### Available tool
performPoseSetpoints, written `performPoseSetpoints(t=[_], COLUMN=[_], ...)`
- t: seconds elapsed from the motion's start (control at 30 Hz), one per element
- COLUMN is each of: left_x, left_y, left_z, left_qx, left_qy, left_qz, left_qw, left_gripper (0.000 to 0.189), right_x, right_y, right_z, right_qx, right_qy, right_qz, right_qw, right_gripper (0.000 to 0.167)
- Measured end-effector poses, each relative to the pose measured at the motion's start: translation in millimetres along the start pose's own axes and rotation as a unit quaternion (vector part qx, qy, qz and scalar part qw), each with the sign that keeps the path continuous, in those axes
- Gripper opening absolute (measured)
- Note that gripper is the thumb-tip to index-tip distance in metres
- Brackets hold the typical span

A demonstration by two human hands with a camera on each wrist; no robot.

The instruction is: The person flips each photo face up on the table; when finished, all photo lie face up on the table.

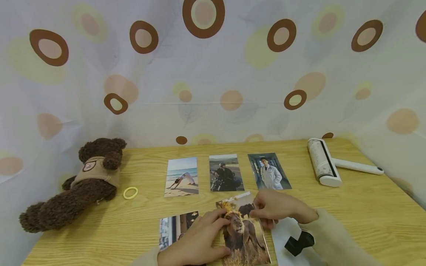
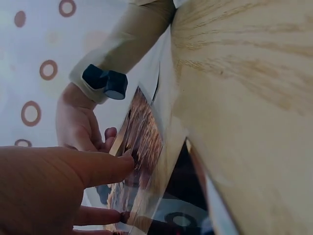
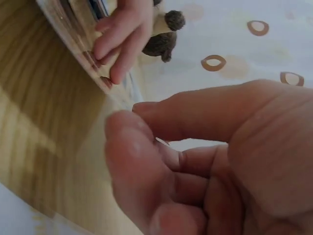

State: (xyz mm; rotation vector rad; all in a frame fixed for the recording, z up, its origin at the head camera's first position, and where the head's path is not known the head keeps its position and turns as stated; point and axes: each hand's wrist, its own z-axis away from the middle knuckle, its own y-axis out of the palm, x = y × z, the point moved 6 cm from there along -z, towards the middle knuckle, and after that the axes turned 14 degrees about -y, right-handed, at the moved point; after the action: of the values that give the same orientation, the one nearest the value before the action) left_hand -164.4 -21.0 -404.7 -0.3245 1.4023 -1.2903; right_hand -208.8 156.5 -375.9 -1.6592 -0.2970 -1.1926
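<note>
A photo of a lion [image 1: 237,236] lies near the front middle of the table in the head view. My left hand [image 1: 203,238] rests on its left part, thumb and fingers spread and fairly straight. At the photo's upper right edge, my right hand [image 1: 277,207] pinches it between thumb and curled fingers. The right wrist view shows that thumb and index finger [image 3: 137,147] meeting at the edge, the pinched bit mostly hidden. Another photo [image 1: 164,231] lies partly under my left forearm. A white sheet [image 1: 281,236] lies beneath my right wrist.
Photos of a beach stretch [image 1: 181,177], a motorcyclist [image 1: 226,173] and a doctor [image 1: 270,171] form a row behind. A brown teddy bear [image 1: 94,179] and a yellow ring [image 1: 130,193] lie left. A lint roller [image 1: 323,162] lies back right, before a patterned curtain [image 1: 206,74].
</note>
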Motion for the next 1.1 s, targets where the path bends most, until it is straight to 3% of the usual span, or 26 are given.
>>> performPoseSetpoints(t=[0.2, 0.4, 0.6, 0.8, 0.97, 1.1], left_x=[2.6, 4.0, 5.3, 6.4, 2.1, -1.5], left_y=[-2.2, -3.8, -4.9, -3.6, -5.3, -9.7], left_z=[0.4, 0.4, 0.2, 1.0, 0.0, -1.0], left_qx=[-0.03, -0.041, -0.045, -0.038, -0.073, -0.111], left_qy=[-0.019, -0.019, -0.02, -0.02, 0.001, 0.018], left_qz=[-0.059, -0.07, -0.07, -0.075, -0.093, -0.076], left_qw=[0.9976, 0.9965, 0.9963, 0.9962, 0.9929, 0.9907], left_gripper=[0.057, 0.055, 0.053, 0.05, 0.041, 0.039], right_x=[-3, -9, -12, -11, -13, -13], right_y=[9, 9, 10, 10, 3, -6], right_z=[-7.9, -11.4, -13.0, -11.6, -3.3, 10.1], right_qx=[-0.02, -0.032, -0.044, -0.042, -0.051, -0.073], right_qy=[-0.006, 0.012, 0.044, 0.048, 0.052, 0.043], right_qz=[0.049, 0.142, 0.16, 0.152, 0.152, 0.146], right_qw=[0.9986, 0.9893, 0.9851, 0.9862, 0.9858, 0.9856], right_gripper=[0.046, 0.047, 0.048, 0.048, 0.047, 0.043])
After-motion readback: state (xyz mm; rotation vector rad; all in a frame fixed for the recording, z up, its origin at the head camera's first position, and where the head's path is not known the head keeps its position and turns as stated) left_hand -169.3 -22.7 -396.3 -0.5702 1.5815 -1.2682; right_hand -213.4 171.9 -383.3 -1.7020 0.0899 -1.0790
